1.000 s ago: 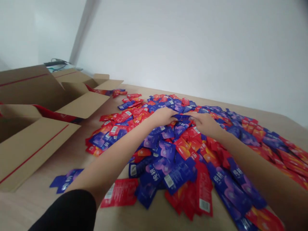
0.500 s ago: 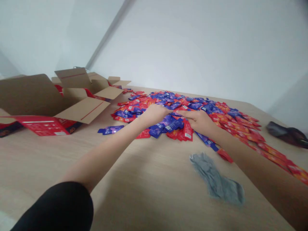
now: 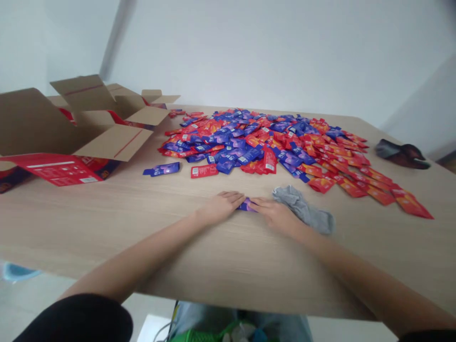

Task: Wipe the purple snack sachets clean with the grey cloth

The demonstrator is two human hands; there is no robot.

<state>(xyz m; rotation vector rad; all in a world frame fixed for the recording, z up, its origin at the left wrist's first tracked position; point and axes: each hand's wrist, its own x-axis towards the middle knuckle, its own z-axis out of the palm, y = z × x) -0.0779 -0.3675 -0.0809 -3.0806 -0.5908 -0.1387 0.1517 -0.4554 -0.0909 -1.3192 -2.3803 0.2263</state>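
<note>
A small purple-blue packet (image 3: 247, 204) lies flat on the near part of the table, its middle showing between my hands. My left hand (image 3: 221, 208) holds its left end, fingers together over it. At the right end, my right hand (image 3: 277, 214) grips the packet the same way; its thumb is hard to make out. Beyond them spreads a heap of similar red and purple packets (image 3: 245, 137). A grey sock-like cloth (image 3: 304, 209) lies right beside my right hand.
Open cardboard boxes (image 3: 133, 142) with red sides stand at the left. One purple packet (image 3: 162, 169) and one red packet (image 3: 204, 171) lie apart from the heap. A dark object (image 3: 402, 153) sits far right. The table's front edge (image 3: 213, 304) is near my body.
Both hands have come back from the heap toward me and now hold a purple packet against the tabletop. My view has tilted down, showing the table's front edge.
</note>
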